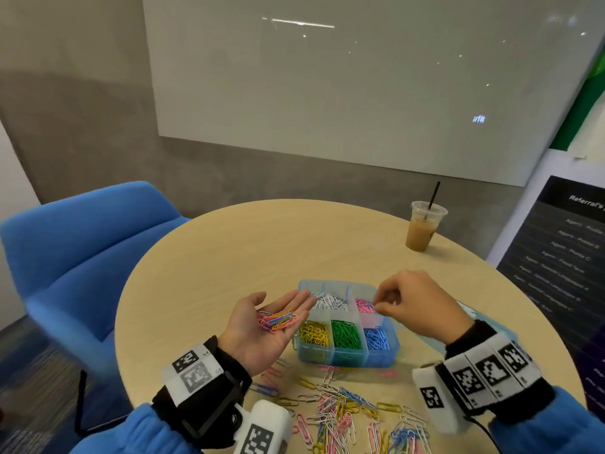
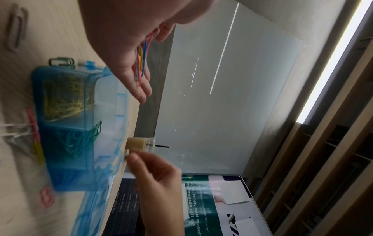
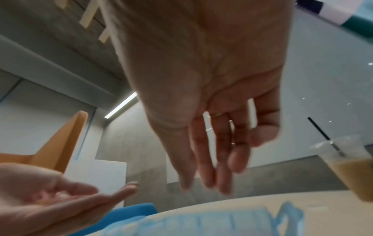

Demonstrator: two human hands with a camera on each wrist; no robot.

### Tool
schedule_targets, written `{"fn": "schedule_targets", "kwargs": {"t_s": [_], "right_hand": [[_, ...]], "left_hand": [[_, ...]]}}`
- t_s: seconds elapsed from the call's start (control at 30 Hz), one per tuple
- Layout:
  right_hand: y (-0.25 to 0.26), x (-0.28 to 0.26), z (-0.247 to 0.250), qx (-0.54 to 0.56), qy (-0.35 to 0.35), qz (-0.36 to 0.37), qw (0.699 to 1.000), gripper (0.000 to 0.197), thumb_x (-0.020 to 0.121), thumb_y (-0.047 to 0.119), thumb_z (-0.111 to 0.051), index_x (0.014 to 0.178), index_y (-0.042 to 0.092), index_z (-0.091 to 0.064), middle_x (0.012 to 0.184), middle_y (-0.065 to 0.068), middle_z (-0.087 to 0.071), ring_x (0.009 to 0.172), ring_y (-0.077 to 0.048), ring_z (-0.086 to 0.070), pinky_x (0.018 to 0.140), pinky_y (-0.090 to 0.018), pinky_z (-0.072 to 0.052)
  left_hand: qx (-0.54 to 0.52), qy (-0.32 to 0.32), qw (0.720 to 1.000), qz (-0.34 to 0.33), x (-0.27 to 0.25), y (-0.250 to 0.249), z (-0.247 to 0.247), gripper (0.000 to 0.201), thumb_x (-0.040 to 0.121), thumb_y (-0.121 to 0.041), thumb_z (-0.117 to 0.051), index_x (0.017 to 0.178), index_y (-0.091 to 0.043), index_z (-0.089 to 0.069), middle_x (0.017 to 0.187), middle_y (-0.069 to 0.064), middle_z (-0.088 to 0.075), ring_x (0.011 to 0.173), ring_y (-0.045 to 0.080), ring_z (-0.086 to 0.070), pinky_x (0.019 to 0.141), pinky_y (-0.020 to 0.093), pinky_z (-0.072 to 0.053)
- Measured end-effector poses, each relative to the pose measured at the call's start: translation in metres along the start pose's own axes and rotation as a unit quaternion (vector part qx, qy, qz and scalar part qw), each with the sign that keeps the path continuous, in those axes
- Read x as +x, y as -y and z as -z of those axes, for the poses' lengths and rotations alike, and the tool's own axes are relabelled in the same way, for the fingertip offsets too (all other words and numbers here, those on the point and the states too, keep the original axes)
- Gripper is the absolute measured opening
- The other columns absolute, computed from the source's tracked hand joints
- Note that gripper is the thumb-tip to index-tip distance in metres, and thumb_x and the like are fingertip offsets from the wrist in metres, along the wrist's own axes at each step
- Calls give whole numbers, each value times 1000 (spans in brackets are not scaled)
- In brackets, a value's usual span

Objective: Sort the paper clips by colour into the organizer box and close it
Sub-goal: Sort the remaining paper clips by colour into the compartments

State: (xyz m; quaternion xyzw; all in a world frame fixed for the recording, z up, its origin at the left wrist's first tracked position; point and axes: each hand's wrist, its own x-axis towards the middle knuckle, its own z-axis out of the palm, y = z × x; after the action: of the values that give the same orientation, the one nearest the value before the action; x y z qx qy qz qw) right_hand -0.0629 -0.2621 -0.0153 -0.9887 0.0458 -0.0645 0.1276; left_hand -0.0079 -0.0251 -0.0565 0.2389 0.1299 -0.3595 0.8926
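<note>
The left hand (image 1: 262,326), flat and palm up, cradles mixed paper clips (image 1: 276,320) just left of the box (image 1: 347,353); the right hand (image 1: 415,306) hovers over its pink compartment (image 1: 365,306), fingers loosely spread, nearer for dropping.

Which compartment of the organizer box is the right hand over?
The pink-clip compartment, in the far row at the right end, behind the blue clips. The right hand's fingertips hover at its edge; the white, yellow and green compartments lie further left.

Organizer box (image 1: 347,352) mid-table (image 1: 262,244); loose clips (image 1: 347,411) before it, cup (image 1: 422,231) behind.
</note>
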Motion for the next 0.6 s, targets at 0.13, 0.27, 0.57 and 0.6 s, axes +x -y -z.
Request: {"fn": "schedule_targets", "kwargs": {"t_s": [0.13, 0.27, 0.57, 0.6], "right_hand": [[9, -11, -14, 33, -23, 63, 997, 10, 86, 39, -69, 90, 31, -73, 83, 18, -65, 74, 0, -57, 69, -23, -45], [43, -14, -27, 137, -33, 173, 975, 6, 85, 36, -71, 90, 38, -74, 83, 16, -67, 78, -3, -60, 74, -22, -48], [67, -4, -36, 166, 25, 195, 966, 12, 84, 21, -70, 94, 24, -76, 88, 3, -67, 74, -8, -55, 75, -31, -49], [68, -1, -36, 168, 29, 196, 966, 8, 83, 19, -70, 89, 20, -75, 88, 1, -69, 73, -10, -55, 74, -33, -50]], "left_hand": [[1, 11, 1000, 14, -1, 9, 0, 55, 102, -30, -31, 126, 17, -49, 126, 32, -58, 120, 44, -54, 104, 43, -42], [6, 22, 999, 24, 0, 14, 0, 59, 102, -34, -31, 127, 16, -49, 125, 32, -58, 118, 43, -55, 95, 47, -49], [6, 53, 998, 39, 0, 18, -6, 66, 101, -36, -31, 97, 21, -64, 96, 30, -65, 73, 39, -67, 56, 36, -57], [-1, 51, 998, 34, 0, 17, -6, 63, 101, -35, -32, 95, 20, -63, 91, 29, -65, 66, 38, -67, 55, 36, -58]]}}
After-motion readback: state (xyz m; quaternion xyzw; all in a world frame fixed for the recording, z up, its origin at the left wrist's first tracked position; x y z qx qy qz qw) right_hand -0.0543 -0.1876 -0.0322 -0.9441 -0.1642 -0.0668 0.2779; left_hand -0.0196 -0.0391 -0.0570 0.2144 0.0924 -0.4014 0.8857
